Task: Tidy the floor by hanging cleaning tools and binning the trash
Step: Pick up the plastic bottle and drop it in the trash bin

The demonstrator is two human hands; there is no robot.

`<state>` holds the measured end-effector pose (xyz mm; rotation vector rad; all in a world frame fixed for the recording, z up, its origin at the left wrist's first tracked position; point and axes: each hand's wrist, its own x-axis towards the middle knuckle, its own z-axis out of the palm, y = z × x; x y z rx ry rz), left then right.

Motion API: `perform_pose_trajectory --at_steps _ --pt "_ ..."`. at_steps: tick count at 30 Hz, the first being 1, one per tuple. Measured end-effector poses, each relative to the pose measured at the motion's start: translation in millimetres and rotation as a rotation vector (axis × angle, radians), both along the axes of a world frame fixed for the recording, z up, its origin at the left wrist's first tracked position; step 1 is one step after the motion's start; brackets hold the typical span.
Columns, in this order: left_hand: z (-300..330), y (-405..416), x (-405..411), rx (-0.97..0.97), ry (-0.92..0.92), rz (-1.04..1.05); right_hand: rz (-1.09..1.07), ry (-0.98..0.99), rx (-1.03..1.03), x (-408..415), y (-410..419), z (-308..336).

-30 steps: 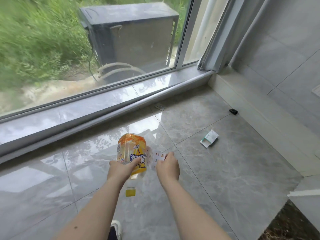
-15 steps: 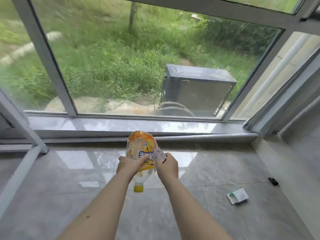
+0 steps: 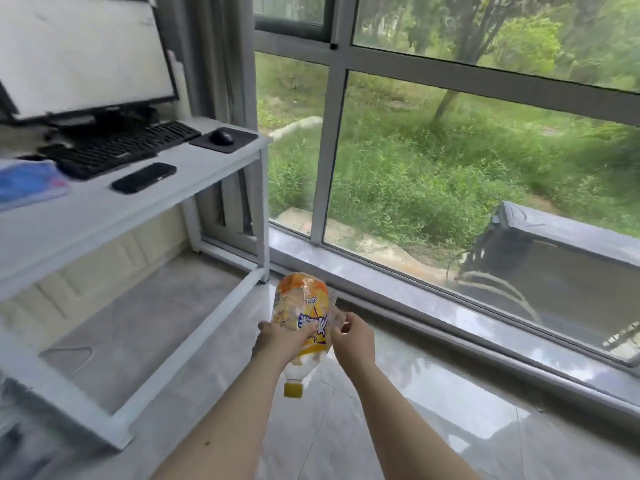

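An empty plastic bottle (image 3: 300, 313) with an orange and yellow label hangs upside down in front of me, its yellow cap (image 3: 293, 390) pointing at the floor. My left hand (image 3: 281, 342) grips the bottle around its middle. My right hand (image 3: 352, 337) is just right of the bottle and pinches a small clear wrapper (image 3: 336, 318) that lies against the bottle's side. Both hands are held above the grey tiled floor (image 3: 346, 438).
A white desk (image 3: 194, 178) stands at the left with a monitor (image 3: 79, 53), keyboard (image 3: 117, 147), mouse (image 3: 221, 136) and a dark phone (image 3: 143, 177); its frame (image 3: 194, 337) runs along the floor. A large window (image 3: 450, 161) and its sill (image 3: 467, 317) fill the right.
The view has swung left from the floor by the window to the desk. Both hands have kept the bottle and the wrapper and carried them along; the paper scrap on the floor is out of view.
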<state>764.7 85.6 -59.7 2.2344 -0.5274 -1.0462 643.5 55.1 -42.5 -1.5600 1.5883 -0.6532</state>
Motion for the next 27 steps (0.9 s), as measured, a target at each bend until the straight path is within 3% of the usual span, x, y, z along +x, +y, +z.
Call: perform_pose_trajectory --at_steps 8,18,27 --pt "19.7 180.3 120.6 0.006 0.062 0.363 0.312 0.067 -0.024 147.3 140.7 16.1" --pt "38.9 387.9 235.3 -0.09 0.084 0.661 0.719 0.078 -0.014 297.2 311.9 30.4" --pt "35.6 510.3 310.5 -0.133 0.129 0.971 1.122 0.186 -0.002 411.6 411.5 29.8"
